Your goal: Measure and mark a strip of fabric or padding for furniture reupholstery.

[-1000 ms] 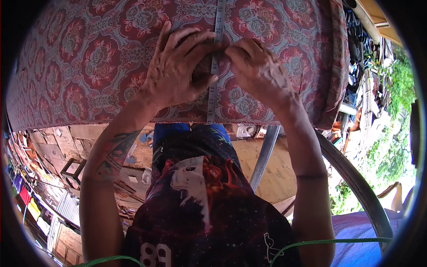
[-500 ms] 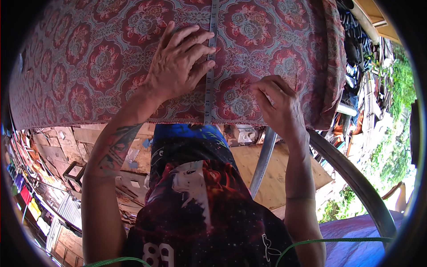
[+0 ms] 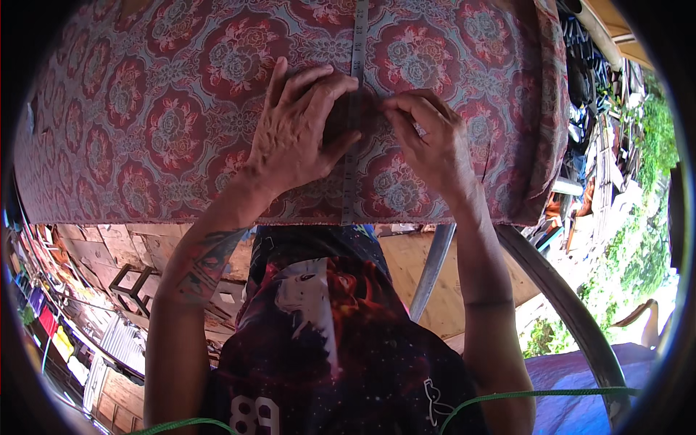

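Red-and-blue floral fabric (image 3: 174, 130) spreads across the upper view, with a pale measuring tape (image 3: 358, 36) running front to back over it. My left hand (image 3: 297, 130) lies spread on the fabric just left of the tape, fingertips reaching onto it. My right hand (image 3: 428, 141) is right of the tape, with thumb and forefinger pinched close to it, opposite my left fingers. What is in that pinch, if anything, is too small to make out.
Below the fabric's edge are metal tubes (image 3: 547, 283), a plywood sheet (image 3: 453, 290) and weathered boards (image 3: 94, 254). A blue tarp (image 3: 573, 384) lies at lower right, green cords (image 3: 536, 393) cross the bottom, and piled materials (image 3: 594, 145) stand at right beside greenery.
Compared with half a second ago, my right hand has moved leftward and up toward the tape. My left hand stays beside the tape. The whole fabric sits slightly lower in view.
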A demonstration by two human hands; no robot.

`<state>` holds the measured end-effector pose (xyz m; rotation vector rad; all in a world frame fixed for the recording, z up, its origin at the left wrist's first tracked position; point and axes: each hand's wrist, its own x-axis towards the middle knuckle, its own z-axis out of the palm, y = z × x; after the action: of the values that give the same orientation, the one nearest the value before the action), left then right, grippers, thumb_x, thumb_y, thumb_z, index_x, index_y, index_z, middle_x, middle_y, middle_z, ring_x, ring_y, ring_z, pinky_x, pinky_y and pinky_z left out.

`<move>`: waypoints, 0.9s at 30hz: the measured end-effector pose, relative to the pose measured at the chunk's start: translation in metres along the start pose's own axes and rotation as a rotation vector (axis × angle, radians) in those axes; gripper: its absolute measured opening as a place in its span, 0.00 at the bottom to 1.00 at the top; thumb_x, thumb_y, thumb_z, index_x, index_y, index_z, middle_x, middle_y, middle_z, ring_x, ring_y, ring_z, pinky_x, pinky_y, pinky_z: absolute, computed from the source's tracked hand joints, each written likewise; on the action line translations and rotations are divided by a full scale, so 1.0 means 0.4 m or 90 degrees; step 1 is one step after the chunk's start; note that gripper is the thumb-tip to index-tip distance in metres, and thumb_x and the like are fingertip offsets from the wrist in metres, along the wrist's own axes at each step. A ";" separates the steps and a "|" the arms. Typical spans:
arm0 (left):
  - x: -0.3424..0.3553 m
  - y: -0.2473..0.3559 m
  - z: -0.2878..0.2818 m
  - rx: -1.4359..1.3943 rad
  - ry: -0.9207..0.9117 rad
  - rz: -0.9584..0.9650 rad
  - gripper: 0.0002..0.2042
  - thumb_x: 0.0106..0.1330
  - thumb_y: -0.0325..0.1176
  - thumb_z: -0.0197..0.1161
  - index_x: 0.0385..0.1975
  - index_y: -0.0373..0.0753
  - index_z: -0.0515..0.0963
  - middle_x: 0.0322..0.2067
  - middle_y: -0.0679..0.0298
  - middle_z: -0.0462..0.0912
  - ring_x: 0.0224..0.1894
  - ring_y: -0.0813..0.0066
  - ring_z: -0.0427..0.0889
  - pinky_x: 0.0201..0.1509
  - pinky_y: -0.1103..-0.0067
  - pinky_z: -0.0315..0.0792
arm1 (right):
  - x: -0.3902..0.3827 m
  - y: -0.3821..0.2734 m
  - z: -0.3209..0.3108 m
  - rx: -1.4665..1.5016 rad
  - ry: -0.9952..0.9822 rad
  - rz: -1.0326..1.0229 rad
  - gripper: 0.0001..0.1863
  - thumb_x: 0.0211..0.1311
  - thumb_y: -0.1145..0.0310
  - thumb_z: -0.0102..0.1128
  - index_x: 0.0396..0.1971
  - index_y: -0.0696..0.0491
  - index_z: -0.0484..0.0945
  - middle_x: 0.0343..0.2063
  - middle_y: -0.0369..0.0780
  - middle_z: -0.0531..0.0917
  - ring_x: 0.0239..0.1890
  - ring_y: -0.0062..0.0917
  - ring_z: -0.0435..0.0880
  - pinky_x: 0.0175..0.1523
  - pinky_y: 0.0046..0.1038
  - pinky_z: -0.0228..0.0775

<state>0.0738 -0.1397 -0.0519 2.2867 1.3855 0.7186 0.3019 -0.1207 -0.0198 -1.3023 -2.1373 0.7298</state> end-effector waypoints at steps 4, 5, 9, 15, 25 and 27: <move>0.003 -0.003 -0.002 -0.014 -0.018 -0.011 0.30 0.60 0.43 0.73 0.60 0.45 0.68 0.58 0.69 0.77 0.70 0.65 0.64 0.81 0.49 0.42 | 0.022 0.008 0.012 0.010 -0.042 0.014 0.09 0.62 0.77 0.64 0.43 0.56 0.83 0.38 0.45 0.85 0.40 0.40 0.87 0.43 0.38 0.81; 0.003 -0.003 -0.002 -0.017 -0.009 -0.007 0.30 0.60 0.43 0.73 0.60 0.45 0.68 0.58 0.69 0.77 0.70 0.65 0.64 0.81 0.49 0.42 | 0.027 0.009 0.014 0.011 -0.049 0.024 0.10 0.62 0.77 0.64 0.43 0.56 0.83 0.39 0.45 0.85 0.40 0.40 0.87 0.43 0.38 0.81; 0.002 -0.007 -0.001 -0.005 -0.033 -0.009 0.25 0.60 0.43 0.73 0.53 0.45 0.70 0.58 0.70 0.77 0.70 0.66 0.64 0.80 0.49 0.42 | 0.046 0.016 0.019 0.005 -0.056 0.003 0.11 0.60 0.78 0.64 0.43 0.56 0.83 0.39 0.45 0.84 0.42 0.40 0.86 0.45 0.39 0.81; 0.002 -0.012 0.003 0.003 -0.019 0.008 0.20 0.60 0.43 0.73 0.47 0.45 0.72 0.59 0.70 0.77 0.70 0.65 0.65 0.80 0.48 0.42 | 0.055 0.017 0.019 -0.007 -0.070 -0.023 0.12 0.59 0.79 0.65 0.43 0.57 0.83 0.39 0.44 0.84 0.41 0.40 0.86 0.45 0.38 0.81; 0.000 -0.003 0.002 0.014 -0.029 -0.005 0.19 0.62 0.45 0.71 0.53 0.53 0.81 0.62 0.69 0.77 0.70 0.62 0.66 0.80 0.48 0.43 | 0.063 0.023 0.032 -0.046 -0.036 -0.081 0.11 0.59 0.79 0.66 0.42 0.56 0.82 0.39 0.43 0.84 0.41 0.38 0.86 0.45 0.36 0.83; 0.000 -0.003 0.003 0.005 -0.020 -0.002 0.19 0.61 0.45 0.71 0.52 0.52 0.81 0.62 0.70 0.77 0.70 0.62 0.66 0.80 0.48 0.42 | 0.062 0.024 0.035 -0.056 -0.037 -0.089 0.11 0.59 0.79 0.67 0.42 0.56 0.82 0.39 0.42 0.84 0.41 0.37 0.86 0.45 0.36 0.83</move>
<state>0.0736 -0.1391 -0.0534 2.2920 1.3791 0.6745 0.2887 -0.0968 -0.0324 -1.1748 -2.3036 0.6286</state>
